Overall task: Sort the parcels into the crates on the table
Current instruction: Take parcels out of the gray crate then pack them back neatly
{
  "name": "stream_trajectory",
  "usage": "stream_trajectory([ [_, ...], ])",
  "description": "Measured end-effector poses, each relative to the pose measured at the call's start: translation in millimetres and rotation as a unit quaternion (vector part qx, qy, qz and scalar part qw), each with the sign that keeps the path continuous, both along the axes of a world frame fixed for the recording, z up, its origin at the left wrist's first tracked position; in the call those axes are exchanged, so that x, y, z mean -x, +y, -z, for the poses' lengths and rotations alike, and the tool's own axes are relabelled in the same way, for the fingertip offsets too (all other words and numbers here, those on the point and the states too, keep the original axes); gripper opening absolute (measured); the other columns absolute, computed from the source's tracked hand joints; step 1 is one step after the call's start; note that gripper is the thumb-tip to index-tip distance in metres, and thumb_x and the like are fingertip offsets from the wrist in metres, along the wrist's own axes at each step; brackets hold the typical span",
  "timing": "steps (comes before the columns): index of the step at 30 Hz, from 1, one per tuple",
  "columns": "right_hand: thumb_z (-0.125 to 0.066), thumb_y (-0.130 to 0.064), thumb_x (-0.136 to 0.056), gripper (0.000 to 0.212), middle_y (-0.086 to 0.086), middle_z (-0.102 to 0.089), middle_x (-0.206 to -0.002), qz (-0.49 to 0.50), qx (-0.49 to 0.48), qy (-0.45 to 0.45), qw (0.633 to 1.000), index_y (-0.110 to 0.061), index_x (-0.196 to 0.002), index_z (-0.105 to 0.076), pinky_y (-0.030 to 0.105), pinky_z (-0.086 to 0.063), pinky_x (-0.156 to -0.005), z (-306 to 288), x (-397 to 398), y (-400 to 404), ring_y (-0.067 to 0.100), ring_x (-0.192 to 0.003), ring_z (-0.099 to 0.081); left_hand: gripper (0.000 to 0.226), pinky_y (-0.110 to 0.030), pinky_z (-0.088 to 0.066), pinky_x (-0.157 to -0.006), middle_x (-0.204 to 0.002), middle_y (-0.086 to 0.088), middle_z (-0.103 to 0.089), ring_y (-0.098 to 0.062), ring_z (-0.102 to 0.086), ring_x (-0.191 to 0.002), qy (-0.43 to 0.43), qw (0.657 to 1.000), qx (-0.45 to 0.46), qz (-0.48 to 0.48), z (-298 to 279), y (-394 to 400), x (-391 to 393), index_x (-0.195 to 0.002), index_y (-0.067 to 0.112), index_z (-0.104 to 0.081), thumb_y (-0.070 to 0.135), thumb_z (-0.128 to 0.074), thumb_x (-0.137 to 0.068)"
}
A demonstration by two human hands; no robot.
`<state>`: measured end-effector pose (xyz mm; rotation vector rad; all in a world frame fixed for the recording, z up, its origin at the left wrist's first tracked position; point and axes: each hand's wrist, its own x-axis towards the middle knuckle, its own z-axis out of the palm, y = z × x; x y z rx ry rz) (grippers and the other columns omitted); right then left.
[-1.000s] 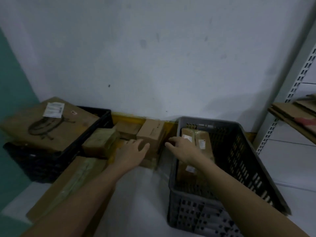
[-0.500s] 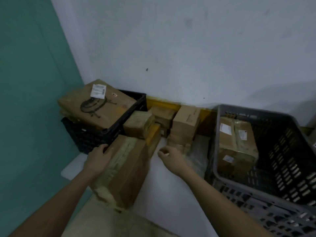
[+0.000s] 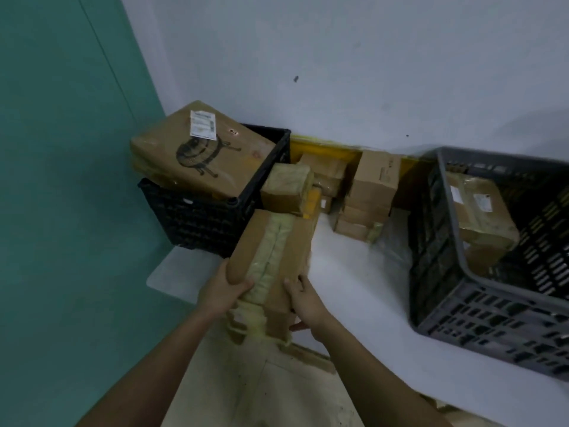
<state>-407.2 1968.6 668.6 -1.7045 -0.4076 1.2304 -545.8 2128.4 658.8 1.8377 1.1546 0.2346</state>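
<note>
I note both hands now clamped on the long taped parcel [image 3: 271, 260]: left hand [image 3: 223, 295] at its near left corner, right hand [image 3: 303, 298] newly come across to its right edge. It sits at the table [image 3: 354, 291] edge, five o'clock of the black crate [image 3: 212, 211]. I judge lifting imminent; grey crate [image 3: 480, 306] lies at three o'clock.

A single wide-angle view from a camera worn on the person's head looks forward and steeply down onto the near left corner of a white table [image 3: 354, 272]. It sits close, with both forearms entering from the bottom edge. It faces the corner where a teal wall [image 3: 61, 180] meets a white wall [image 3: 338, 72] behind the table's far edge. Straight lines bow near the frame's borders.
</note>
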Motion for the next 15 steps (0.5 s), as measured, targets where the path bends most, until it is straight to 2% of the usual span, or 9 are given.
stream_trajectory([
  [1,-0.040,-0.054,-0.101,0.060,0.002,-0.051,-0.143,0.008,0.000,0.004,1.000,-0.034,-0.154,-0.021,0.049,-0.059,-0.084,2,1,-1,0.029,-0.117,-0.059,0.078,-0.015,-0.049,-0.061,-0.115,0.015,-0.061,-0.008,-0.063,-0.094,0.002,1.000,0.016,0.005,-1,2,0,-0.139,0.032,-0.042,0.056,-0.078,-0.074],
  [2,-0.040,-0.054,-0.101,0.058,0.002,-0.052,-0.141,0.014,-0.001,0.007,1.000,-0.034,-0.153,-0.024,0.048,-0.060,-0.082,3,2,-2,0.028,-0.115,-0.060,0.078,-0.017,-0.052,-0.062,-0.109,0.018,-0.061,-0.005,-0.063,-0.090,0.001,0.999,0.041,0.011,-1,6,0,-0.133,0.034,-0.045,0.058,-0.082,-0.068],
  [4,-0.040,-0.054,-0.102,0.054,0.002,-0.055,-0.138,0.023,0.003,0.010,1.000,-0.034,-0.151,-0.030,0.046,-0.061,-0.079,3,4,-5,0.028,-0.114,-0.061,0.083,-0.031,-0.058,-0.080,-0.108,0.014,-0.064,-0.010,-0.065,-0.094,0.003,0.995,0.097,0.032,2,16,1,-0.123,0.036,-0.049,0.062,-0.087,-0.054],
  [6,-0.040,-0.053,-0.102,0.051,0.001,-0.057,-0.136,0.029,0.011,0.009,0.999,-0.034,-0.149,-0.034,0.046,-0.060,-0.079,4,5,-9,0.027,-0.115,-0.060,0.085,-0.041,-0.059,-0.084,-0.109,0.009,-0.066,-0.017,-0.068,-0.096,0.028,0.989,0.130,0.070,1,25,2,-0.121,0.035,-0.050,0.066,-0.086,-0.050],
  [8,-0.041,-0.053,-0.102,0.047,-0.001,-0.058,-0.134,0.046,0.025,-0.004,0.999,-0.035,-0.145,-0.037,0.046,-0.058,-0.081,6,7,-18,0.024,-0.114,-0.060,0.080,-0.037,-0.059,-0.073,-0.112,0.007,-0.066,-0.019,-0.068,-0.096,0.065,0.981,0.150,0.104,-1,26,4,-0.125,0.037,-0.048,0.075,-0.076,-0.059],
  [10,-0.042,-0.050,-0.101,0.046,-0.002,-0.060,-0.129,0.072,0.030,-0.024,0.997,-0.032,-0.144,-0.041,0.041,-0.058,-0.078,9,10,-29,0.020,-0.108,-0.062,0.074,-0.030,-0.053,-0.064,-0.110,0.012,-0.064,-0.013,-0.065,-0.094,0.070,0.976,0.166,0.125,0,19,5,-0.127,0.040,-0.045,0.080,-0.064,-0.068],
  [13,-0.045,-0.049,-0.100,0.045,-0.008,-0.062,-0.117,0.119,0.020,-0.071,0.990,-0.025,-0.138,-0.048,0.023,-0.054,-0.064,14,17,-46,0.011,-0.096,-0.065,0.065,-0.023,-0.049,-0.067,-0.111,0.018,-0.063,-0.003,-0.061,-0.094,0.011,0.976,0.167,0.138,5,0,1,-0.131,0.038,-0.049,0.070,-0.065,-0.076],
  [15,-0.050,-0.056,-0.097,0.044,-0.011,-0.064,-0.111,0.157,0.007,-0.096,0.983,-0.025,-0.129,-0.051,0.018,-0.052,-0.063,15,21,-54,0.008,-0.093,-0.067,0.058,-0.021,-0.047,-0.071,-0.115,0.015,-0.064,-0.001,-0.060,-0.096,-0.023,0.978,0.141,0.153,6,-11,-5,-0.130,0.035,-0.051,0.060,-0.068,-0.081],
])
